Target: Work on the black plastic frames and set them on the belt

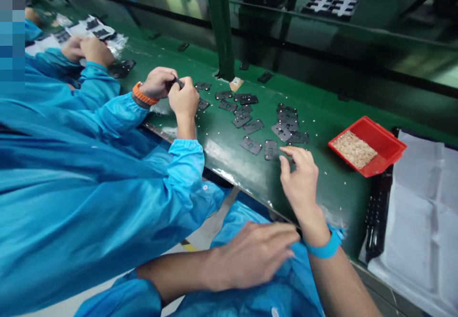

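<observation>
My right hand [299, 171] is over the green table, thumb and index finger apart beside a flat black part [271, 150]; nothing shows between them. My left hand [255, 255] is low, in front of the table edge and above blue cloth, palm down with its fingers stretched out and slightly blurred. It holds nothing that I can see. Several more thin black parts [251, 145] lie scattered and partly overlapping on the green table [229, 164], with small pale bits among them.
A red bin [388, 150] with pale small pieces stands right of my right hand, beside a white-lined black tray [415, 202]. At left, a co-worker's hands [184, 98] hold a small dark part. A green post [222, 26] rises behind.
</observation>
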`<state>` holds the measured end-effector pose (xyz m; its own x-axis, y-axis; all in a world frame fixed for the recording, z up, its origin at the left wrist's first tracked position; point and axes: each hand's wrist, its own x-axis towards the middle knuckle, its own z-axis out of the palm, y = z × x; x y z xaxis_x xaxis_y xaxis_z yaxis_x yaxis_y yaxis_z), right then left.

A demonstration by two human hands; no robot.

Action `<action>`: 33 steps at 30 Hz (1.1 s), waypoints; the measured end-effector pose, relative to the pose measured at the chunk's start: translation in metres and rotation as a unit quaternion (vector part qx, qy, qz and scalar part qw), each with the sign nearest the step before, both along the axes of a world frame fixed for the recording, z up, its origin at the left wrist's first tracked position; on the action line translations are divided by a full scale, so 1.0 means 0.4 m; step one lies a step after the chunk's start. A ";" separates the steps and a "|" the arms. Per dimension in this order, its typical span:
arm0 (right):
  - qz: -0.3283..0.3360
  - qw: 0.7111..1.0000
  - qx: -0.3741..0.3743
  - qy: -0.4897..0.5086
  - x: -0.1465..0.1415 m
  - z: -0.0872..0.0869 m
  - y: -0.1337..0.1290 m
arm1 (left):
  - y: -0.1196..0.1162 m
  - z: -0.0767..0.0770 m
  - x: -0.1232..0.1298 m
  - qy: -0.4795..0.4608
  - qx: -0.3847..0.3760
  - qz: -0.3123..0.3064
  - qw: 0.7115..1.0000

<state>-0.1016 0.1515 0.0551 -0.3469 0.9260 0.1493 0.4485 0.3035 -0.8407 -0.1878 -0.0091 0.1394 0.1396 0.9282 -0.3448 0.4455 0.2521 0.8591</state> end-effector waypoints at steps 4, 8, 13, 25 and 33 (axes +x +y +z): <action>0.098 0.993 -0.016 -0.069 -0.076 -0.031 0.110 | 0.101 -0.042 -0.100 0.068 0.045 0.049 0.996; 0.129 0.983 -0.048 -0.121 -0.077 -0.047 0.117 | 0.153 -0.084 -0.158 0.138 0.076 0.086 0.984; 0.086 0.985 -0.091 -0.119 -0.020 -0.043 0.077 | 0.182 -0.116 -0.162 0.184 0.074 0.070 0.978; -0.101 0.948 -0.270 0.134 0.194 0.040 -0.043 | 0.303 -0.117 -0.028 -0.113 -0.125 0.079 0.983; -0.119 0.985 -0.113 0.056 0.332 0.076 -0.045 | 0.359 -0.043 0.038 -0.161 -0.174 0.020 0.971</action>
<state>0.0313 0.1333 0.0856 -0.1087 0.9931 -0.0440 0.3841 0.0011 -0.9233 -0.1727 0.1346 0.1223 0.2584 0.7699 -0.5834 0.1525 0.5639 0.8117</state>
